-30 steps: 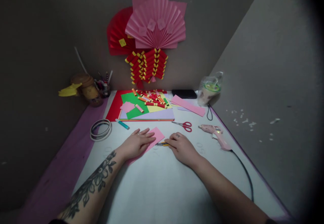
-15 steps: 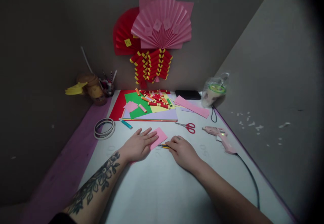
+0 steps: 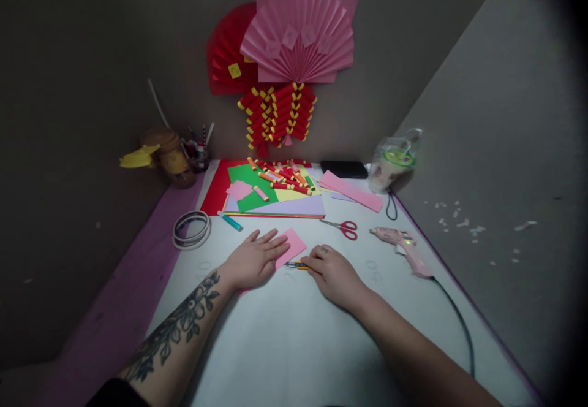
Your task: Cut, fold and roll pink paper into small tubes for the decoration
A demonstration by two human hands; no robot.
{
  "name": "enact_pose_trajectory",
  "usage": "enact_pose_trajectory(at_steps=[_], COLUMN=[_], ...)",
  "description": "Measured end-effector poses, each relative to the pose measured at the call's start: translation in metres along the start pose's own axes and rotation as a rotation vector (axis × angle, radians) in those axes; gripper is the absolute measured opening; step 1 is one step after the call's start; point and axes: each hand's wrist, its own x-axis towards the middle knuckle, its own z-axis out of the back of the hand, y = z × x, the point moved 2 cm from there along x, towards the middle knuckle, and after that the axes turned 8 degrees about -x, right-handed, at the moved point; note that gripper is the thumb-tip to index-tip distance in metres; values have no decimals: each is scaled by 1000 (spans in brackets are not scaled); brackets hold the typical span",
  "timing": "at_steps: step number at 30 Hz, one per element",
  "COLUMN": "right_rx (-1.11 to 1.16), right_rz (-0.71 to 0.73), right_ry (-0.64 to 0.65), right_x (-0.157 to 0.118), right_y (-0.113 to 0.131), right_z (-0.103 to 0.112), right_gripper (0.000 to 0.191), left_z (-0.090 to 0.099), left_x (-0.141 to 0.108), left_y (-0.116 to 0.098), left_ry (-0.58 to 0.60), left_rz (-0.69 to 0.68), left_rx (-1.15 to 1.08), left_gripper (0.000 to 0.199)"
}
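Observation:
My left hand (image 3: 257, 258) lies flat with fingers spread over a pink paper (image 3: 293, 246), covering much of it; one corner shows below the palm. My right hand (image 3: 333, 277) is closed around a yellow cutter (image 3: 301, 265), whose tip points left beside the paper's lower right edge. Red-handled scissors (image 3: 348, 230) rest above my right hand. A teal tube (image 3: 230, 221) lies above my left hand.
Tape rolls (image 3: 192, 230) sit at the left, a pink glue gun (image 3: 407, 247) with a cord at the right. Behind are coloured sheets (image 3: 294, 206) with small paper rolls, pink strips (image 3: 351, 190), a black phone (image 3: 343, 169) and a bagged cup (image 3: 392, 165).
The view has shifted slightly. Both hands hold nearly the same places, the left on the pink paper and the right on the cutter.

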Motion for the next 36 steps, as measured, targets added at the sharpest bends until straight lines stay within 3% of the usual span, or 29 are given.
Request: enact_pose_trajectory(at_steps=[11,22,27,36], right_rx=[16,39,42,58], right_rz=[24,81,65,63], right_ry=[-8,38,41,26], right_x=[-1,-1,0,-2], right_y=[2,23,24,24], right_z=[-4,-7,-7,-11], right_gripper=[26,27,27,25], left_z=[0,-1,6,3], left_x=[-1,-1,-6,-16], left_y=[1,3,9,10], left_ry=[-6,-9,0,-10], left_rz=[-1,-11,-34,-20], left_rx=[-3,-58,-140,19], left_gripper=[59,58,45,51])
